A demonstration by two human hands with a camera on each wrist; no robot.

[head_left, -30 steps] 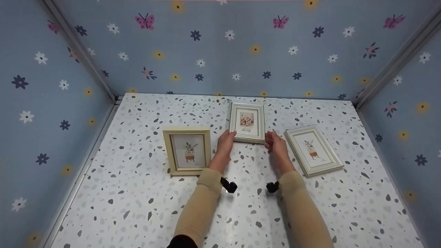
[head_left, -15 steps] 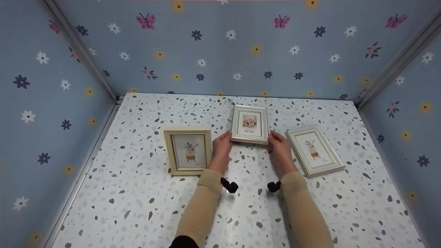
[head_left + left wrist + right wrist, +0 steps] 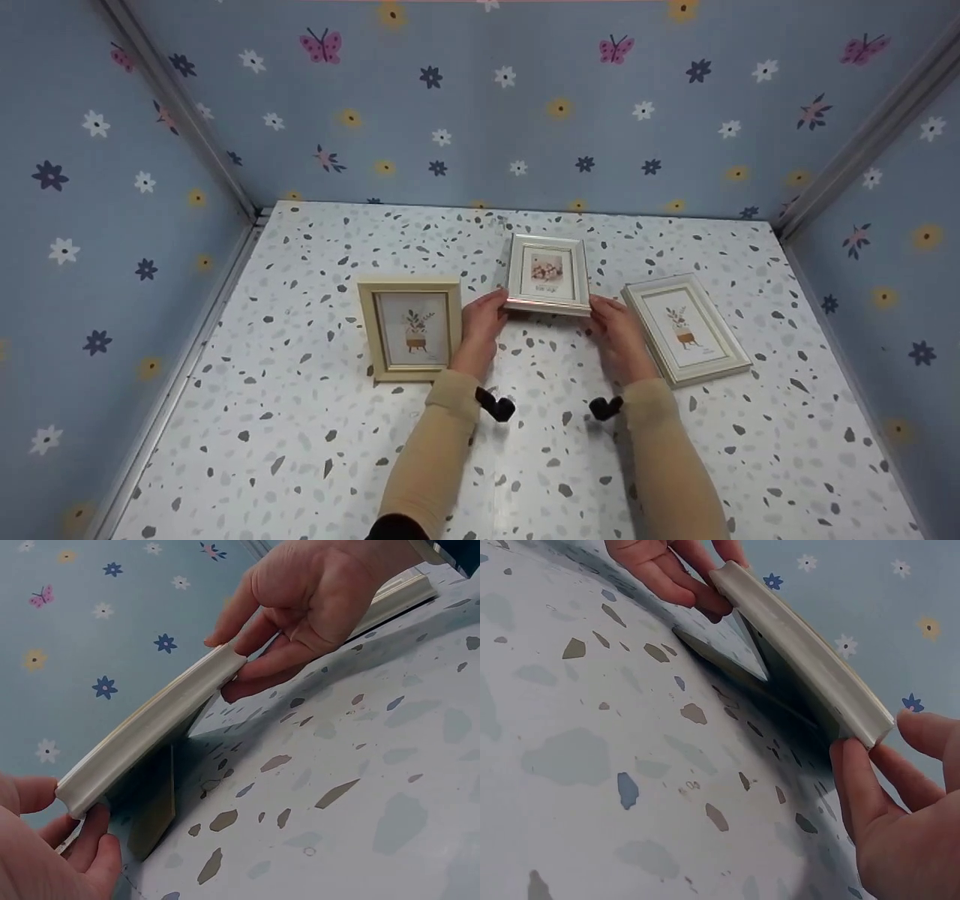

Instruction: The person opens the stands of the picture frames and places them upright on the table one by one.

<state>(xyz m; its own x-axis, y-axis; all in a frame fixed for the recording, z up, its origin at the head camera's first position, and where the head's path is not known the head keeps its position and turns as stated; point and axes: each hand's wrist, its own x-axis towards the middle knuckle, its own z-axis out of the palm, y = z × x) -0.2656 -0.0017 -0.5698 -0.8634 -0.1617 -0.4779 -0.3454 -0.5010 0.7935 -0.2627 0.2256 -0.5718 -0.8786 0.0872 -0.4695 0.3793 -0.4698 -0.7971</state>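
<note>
A cream picture frame point(image 3: 549, 304) with a pink flower print is held by both hands near the middle of the table, its near edge raised off the surface. My left hand point(image 3: 482, 326) pinches the near left corner, fingers beneath and thumb on top. The near right corner is gripped by my right hand point(image 3: 619, 330) in the same way. In the left wrist view the back support leg point(image 3: 156, 814) hangs out under the frame. The right wrist view shows that leg point(image 3: 735, 671) angled away from the dark backing.
Left of the hands a gold-cream picture frame point(image 3: 371, 330) with a potted-plant print stands upright. A similar white frame point(image 3: 701, 371) lies face up and askew at the right. Flower-patterned blue walls point(image 3: 480, 105) enclose the speckled white table point(image 3: 300, 450) at back and sides.
The frame has moved slightly right and toward me, and its near edge is lifted. My right hand, earlier open beside it, now grips its corner. The other frames have stayed put.
</note>
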